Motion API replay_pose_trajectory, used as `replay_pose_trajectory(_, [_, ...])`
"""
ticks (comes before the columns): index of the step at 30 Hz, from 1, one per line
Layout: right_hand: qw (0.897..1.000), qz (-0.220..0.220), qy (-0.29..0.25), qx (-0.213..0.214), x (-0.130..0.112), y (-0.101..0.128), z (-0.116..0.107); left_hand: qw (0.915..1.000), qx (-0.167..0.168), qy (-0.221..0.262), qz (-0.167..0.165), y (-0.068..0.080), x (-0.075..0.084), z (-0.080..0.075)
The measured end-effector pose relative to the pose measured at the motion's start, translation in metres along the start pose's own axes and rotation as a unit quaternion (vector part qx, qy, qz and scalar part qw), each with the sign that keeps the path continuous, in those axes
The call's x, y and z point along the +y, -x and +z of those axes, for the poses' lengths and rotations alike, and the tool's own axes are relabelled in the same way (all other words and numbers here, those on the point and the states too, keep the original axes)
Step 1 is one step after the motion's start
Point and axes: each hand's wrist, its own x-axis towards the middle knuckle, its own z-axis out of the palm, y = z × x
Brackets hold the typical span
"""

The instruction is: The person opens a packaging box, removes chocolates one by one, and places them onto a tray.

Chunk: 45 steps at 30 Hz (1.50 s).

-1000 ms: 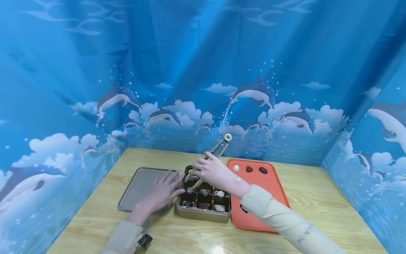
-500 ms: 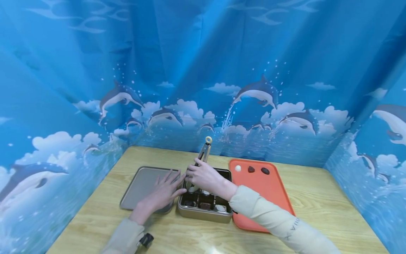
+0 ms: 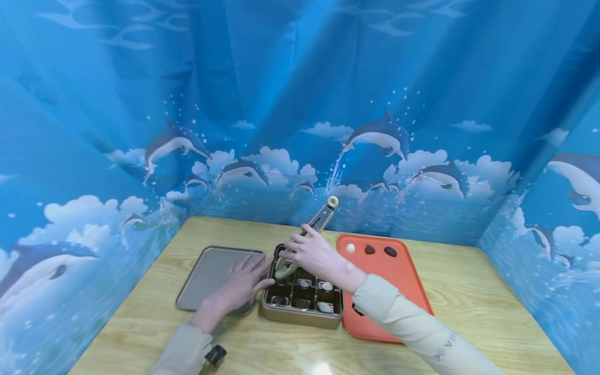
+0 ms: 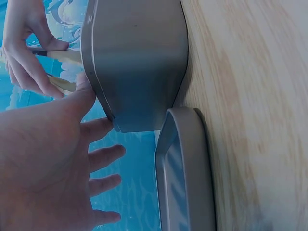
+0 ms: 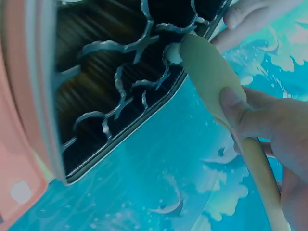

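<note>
My right hand [image 3: 313, 255] grips a pair of tongs [image 3: 322, 216] with pale, broad heads and a ring at the top. They lean to the right over a bronze-coloured tin box [image 3: 300, 316], heads down in its left side. In the right wrist view, a tong head [image 5: 207, 67] lies against a white piece [image 5: 174, 53] in a compartment. Whether the tongs squeeze it cannot be seen. Several dark and white chocolates sit in clear-edged compartments, among them a white chocolate [image 3: 325, 307] at front right. My left hand [image 3: 239, 286] is spread with straight fingers, thumb and forefinger touching the box's left rim.
A grey metal lid [image 3: 206, 276] lies left of the box, partly under my left hand. On the right, an orange-red tray [image 3: 389, 281] bears a white piece [image 3: 350, 248], a dark red piece [image 3: 370, 249] and a dark oval piece [image 3: 390, 251]. A dolphin-print curtain hangs behind.
The tongs swung upright to the left, then tipped back to the right. Their heads now cover the white piece in the left middle compartment. My left hand stays at the rim.
</note>
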Motion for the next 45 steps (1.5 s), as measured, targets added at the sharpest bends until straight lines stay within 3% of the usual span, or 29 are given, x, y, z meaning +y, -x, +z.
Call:
replay_pose_trajectory(5, [0.998,0.049,-0.018,0.020,0.007,0.018,0.003,1.0000,0.007,-0.001,0.000,0.001,0.000,0.001])
replay_pose_trajectory(10, [0.992,0.095,-0.042,0.068,0.010,0.033,0.009,0.9999,0.012,0.001,0.003,0.004,0.002,-0.001])
replay_pose_trajectory(21, [0.980,0.153,-0.057,0.113,0.020,0.065,0.018,0.9999,0.013,-0.003,0.004,0.003,0.000,0.003])
replay_pose_trajectory(34, [0.959,0.267,-0.066,0.070,0.056,0.135,0.050,0.9999,0.011,0.000,-0.005,0.004,0.003,0.000])
replay_pose_trajectory(45, [0.964,0.252,-0.081,0.029,0.051,0.167,0.076,0.9999,0.008,-0.004,-0.007,0.001,0.001,0.002])
